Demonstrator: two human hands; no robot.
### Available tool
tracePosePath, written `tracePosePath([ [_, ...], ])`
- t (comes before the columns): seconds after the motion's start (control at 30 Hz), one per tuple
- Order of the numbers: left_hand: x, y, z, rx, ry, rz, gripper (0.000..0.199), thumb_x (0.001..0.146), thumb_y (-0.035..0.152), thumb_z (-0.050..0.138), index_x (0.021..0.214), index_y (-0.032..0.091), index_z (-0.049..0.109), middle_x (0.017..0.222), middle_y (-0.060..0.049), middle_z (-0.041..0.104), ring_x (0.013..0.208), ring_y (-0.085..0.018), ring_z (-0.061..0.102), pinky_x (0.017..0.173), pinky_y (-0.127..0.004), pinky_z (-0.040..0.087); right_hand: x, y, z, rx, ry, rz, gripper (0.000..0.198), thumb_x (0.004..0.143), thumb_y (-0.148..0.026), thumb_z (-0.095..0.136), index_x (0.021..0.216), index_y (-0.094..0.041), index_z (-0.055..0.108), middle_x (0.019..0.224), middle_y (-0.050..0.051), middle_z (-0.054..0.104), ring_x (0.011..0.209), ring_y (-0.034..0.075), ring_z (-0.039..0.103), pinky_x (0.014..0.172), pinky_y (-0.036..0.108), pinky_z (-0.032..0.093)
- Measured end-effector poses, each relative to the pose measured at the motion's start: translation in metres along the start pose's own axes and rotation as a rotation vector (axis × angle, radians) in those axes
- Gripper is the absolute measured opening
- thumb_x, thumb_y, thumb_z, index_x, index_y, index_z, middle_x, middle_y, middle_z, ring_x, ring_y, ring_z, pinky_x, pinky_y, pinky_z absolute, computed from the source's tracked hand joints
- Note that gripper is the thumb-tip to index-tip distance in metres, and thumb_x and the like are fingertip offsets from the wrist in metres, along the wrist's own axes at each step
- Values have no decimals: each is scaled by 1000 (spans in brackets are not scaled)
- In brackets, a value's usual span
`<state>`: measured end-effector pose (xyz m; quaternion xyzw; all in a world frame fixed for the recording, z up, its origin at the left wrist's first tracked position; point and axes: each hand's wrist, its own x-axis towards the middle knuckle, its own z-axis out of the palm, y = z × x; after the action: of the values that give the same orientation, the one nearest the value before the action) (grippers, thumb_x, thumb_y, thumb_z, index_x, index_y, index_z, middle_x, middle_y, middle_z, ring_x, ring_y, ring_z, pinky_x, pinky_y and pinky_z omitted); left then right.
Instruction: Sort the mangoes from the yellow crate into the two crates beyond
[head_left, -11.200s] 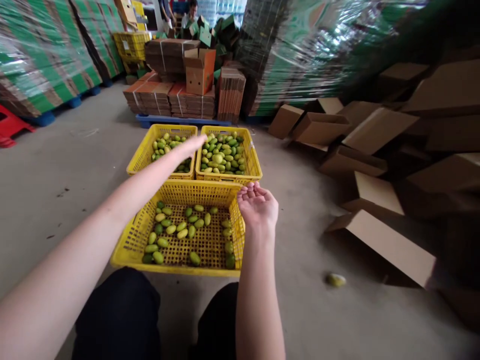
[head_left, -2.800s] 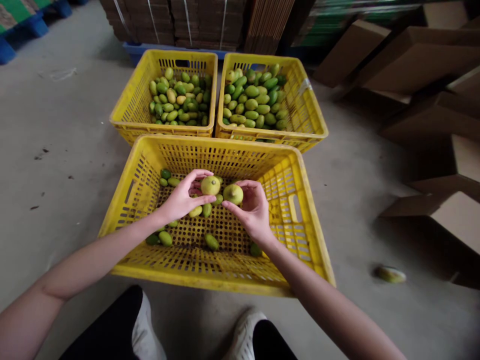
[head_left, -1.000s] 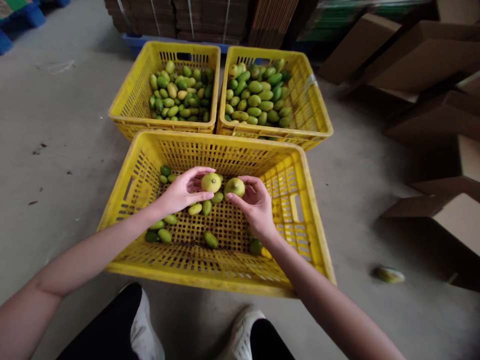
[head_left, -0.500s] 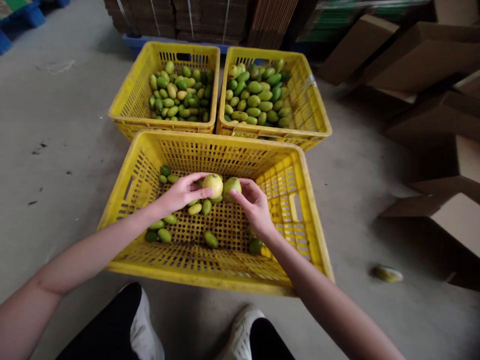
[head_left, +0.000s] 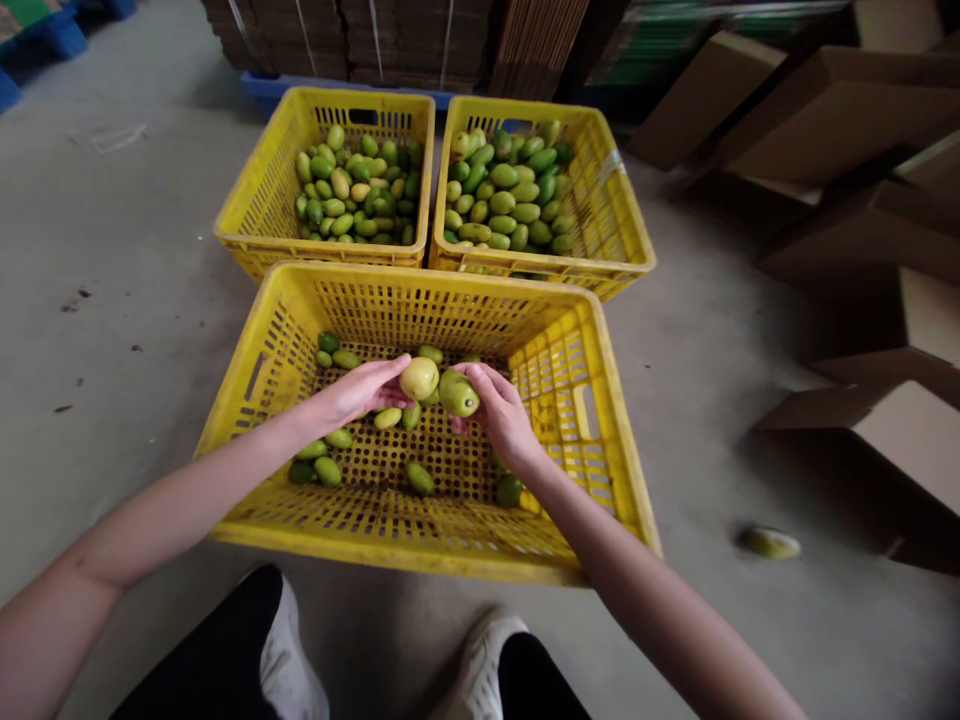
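Observation:
My left hand (head_left: 366,391) is closed around a pale yellow-green mango (head_left: 419,378). Close beside it, my right hand (head_left: 501,412) grips a greener mango (head_left: 458,393), whose stem end faces me. Both fruits are held up over the near yellow crate (head_left: 435,563). On its slotted floor lie several loose mangoes, among them a single green mango (head_left: 420,478) in the front middle, a light green mango (head_left: 328,471) in a small group at left, and a dark green mango (head_left: 508,490) by my right wrist. My hands partly cover others behind them.
Two more yellow crates stand just beyond, the left crate (head_left: 225,238) and the right crate (head_left: 637,262), both holding many mangoes. One mango (head_left: 772,543) lies on the floor at right. Open cardboard boxes (head_left: 825,120) crowd the right side. Stacked flat cardboard (head_left: 412,45) sits behind.
Both mangoes have been turned in my fingers and sit slightly lower. The right one now shows its stem end, and my right thumb has shifted to its upper side.

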<state>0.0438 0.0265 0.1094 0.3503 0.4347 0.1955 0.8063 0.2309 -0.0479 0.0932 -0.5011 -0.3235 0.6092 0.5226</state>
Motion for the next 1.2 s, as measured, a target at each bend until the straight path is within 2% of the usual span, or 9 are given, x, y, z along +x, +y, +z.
tracePosePath([
  [0.13, 1, -2, -1, -27, -22, 18, 29, 89, 37, 65, 84, 9, 69, 78, -13, 73, 63, -14, 67, 64, -22, 55, 2, 2, 0, 36, 16, 4, 48, 70, -62, 76, 92, -20, 67, 64, -3, 63, 46, 11, 54, 41, 24, 44],
  [0.27, 1, 0, -2, -2, -17, 76, 26, 83, 34, 73, 91, 10, 67, 83, -11, 72, 65, -12, 67, 66, -22, 55, 7, 3, -3, 196, 63, 35, 38, 64, -51, 84, 75, -18, 68, 65, -2, 63, 55, 9, 55, 48, 20, 45],
  [0.47, 1, 3, -5, 231, 4, 317, 45, 65, 26, 86, 102, 16, 63, 105, -7, 67, 92, -16, 65, 82, -28, 52, 11, 0, -9, 481, 102, 84, 40, 52, -28, 92, 79, -22, 63, 79, -4, 71, 69, 12, 66, 72, 25, 57],
  [0.57, 0, 3, -5, 333, -12, 386, 47, 64, 26, 86, 102, 17, 61, 110, -7, 65, 99, -18, 62, 89, -32, 50, 10, 0, -8, 423, 37, 9, 42, 52, -21, 90, 81, -25, 60, 84, -4, 71, 74, 14, 67, 74, 29, 58],
  [0.7, -2, 2, -6, 380, -35, 456, 49, 62, 23, 86, 103, 19, 59, 112, -5, 62, 94, -16, 62, 89, -33, 51, 7, 2, -6, 274, -6, -152, 48, 52, -15, 89, 87, -28, 58, 86, -7, 66, 76, 12, 64, 72, 26, 56],
  [0.83, -4, 5, -7, 436, -31, 531, 50, 61, 22, 86, 104, 19, 62, 113, -6, 63, 98, -18, 61, 89, -33, 51, 5, 1, -6, 92, -3, -241, 55, 55, -20, 90, 100, -29, 61, 103, -3, 66, 94, 16, 63, 84, 28, 54],
  [0.93, -5, 8, -6, 339, -24, 500, 49, 61, 26, 87, 104, 18, 63, 108, -5, 66, 93, -17, 63, 82, -29, 52, 4, -1, -7, 7, -12, -274, 57, 57, -25, 90, 107, -29, 62, 103, -1, 68, 96, 18, 63, 88, 32, 53],
  [1.07, -2, 6, -6, 149, -57, 275, 44, 73, 46, 79, 99, 14, 64, 82, -4, 68, 61, -12, 61, 59, -24, 51, 3, -1, -7, 2, -63, -190, 61, 67, -38, 86, 122, -30, 60, 93, -1, 70, 86, 17, 65, 82, 32, 53],
  [1.2, 1, 2, -5, 37, -73, 159, 38, 82, 49, 70, 82, 12, 65, 66, -5, 66, 50, -11, 57, 51, -23, 47, -1, -4, -3, 27, -99, -100, 49, 74, -50, 77, 115, -25, 67, 87, 0, 68, 75, 15, 62, 70, 28, 51],
])
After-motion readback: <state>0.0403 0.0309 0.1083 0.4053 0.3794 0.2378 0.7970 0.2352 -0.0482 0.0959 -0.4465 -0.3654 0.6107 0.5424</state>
